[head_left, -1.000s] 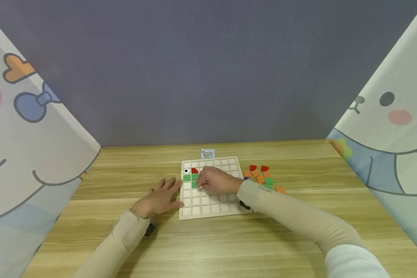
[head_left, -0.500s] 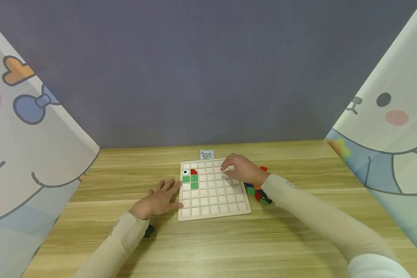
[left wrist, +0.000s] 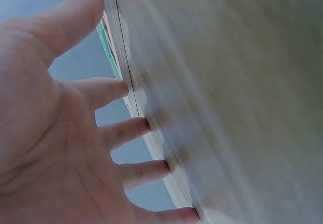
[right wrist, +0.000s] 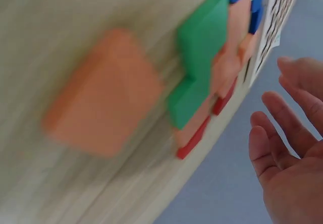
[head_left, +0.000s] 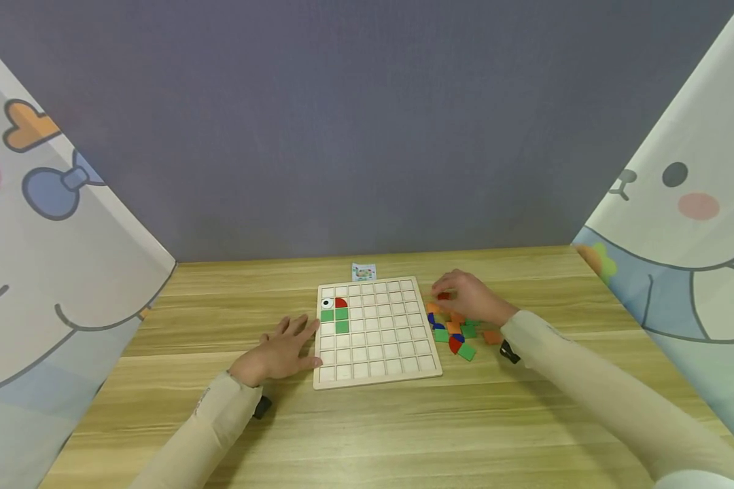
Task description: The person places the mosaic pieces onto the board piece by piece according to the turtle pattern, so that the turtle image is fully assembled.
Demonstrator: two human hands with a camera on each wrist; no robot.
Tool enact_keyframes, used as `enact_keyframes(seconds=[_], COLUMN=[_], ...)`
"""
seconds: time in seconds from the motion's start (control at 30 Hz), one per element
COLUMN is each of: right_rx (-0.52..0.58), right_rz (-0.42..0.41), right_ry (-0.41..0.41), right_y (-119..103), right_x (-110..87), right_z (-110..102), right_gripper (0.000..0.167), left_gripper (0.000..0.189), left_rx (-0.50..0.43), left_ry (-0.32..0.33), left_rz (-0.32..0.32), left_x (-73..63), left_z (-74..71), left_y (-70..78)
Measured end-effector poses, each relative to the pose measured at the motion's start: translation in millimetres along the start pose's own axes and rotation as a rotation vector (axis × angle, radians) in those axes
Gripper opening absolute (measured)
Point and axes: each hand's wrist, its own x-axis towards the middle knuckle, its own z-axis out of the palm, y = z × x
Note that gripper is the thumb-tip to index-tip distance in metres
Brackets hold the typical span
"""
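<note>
My left hand [head_left: 278, 353] rests spread on the table, its thumb and index fingertips at the left edge of a pale wooden grid board [head_left: 376, 336]. In the board's upper left sit a white eye tile [head_left: 327, 303], a red quarter-round tile [head_left: 341, 303] and several green square tiles [head_left: 342, 327]. Right of the board, my right hand [head_left: 472, 299] hovers over the back of the loose tiles, hiding some. The right wrist view shows its fingers loosely bent, holding nothing, apart from an orange tile [right wrist: 103, 95] and green tiles [right wrist: 204, 37].
A small printed card [head_left: 363, 272] lies behind the board. Loose red [head_left: 455, 345], green [head_left: 467, 352], orange and blue tiles lie close to the board's right edge, some overlapping. A grey partition [head_left: 367, 136] rises behind the wooden table [head_left: 367, 435].
My right hand has moved from the grid near the green tiles, across the board to the right, over the loose tiles. My left hand has stayed at the board's left edge.
</note>
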Motion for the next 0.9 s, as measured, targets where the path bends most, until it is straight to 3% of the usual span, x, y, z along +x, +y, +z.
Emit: enact_keyframes(seconds=[0.23,0.5,0.63,0.73,0.9], right_rx=[0.075,-0.003,0.005,-0.006,-0.039], right_rz=[0.091,0.000,0.004,-0.010,-0.007], right_ry=[-0.044,-0.123,-0.176,-0.165,-0.074], right_y=[12.1,27.3,32.9,39.0,49.0], right_x=[-9.1,-7.5,-7.4,-8.4,-13.8], right_z=[-0.8,-3.3,-6.1,-7.7,-12.4], right_gripper=[0.029,0.042,0.046,0.045,0.031], left_gripper=[0.079,0.080,0.079,0.079,0.079], left_rx=[-0.007,-0.001,-0.002,-0.002,-0.007], left_ry=[0.001,-0.001,-0.002,0.000,0.001], left_rz=[0.001,0.001,0.003,0.002,-0.001], left_x=[0.2,0.7,0.0,-0.4,-0.9], left_z=[0.7,2.0,1.9,1.2,0.2], left_y=[-1.1,-1.1,0.3,1.0,0.8])
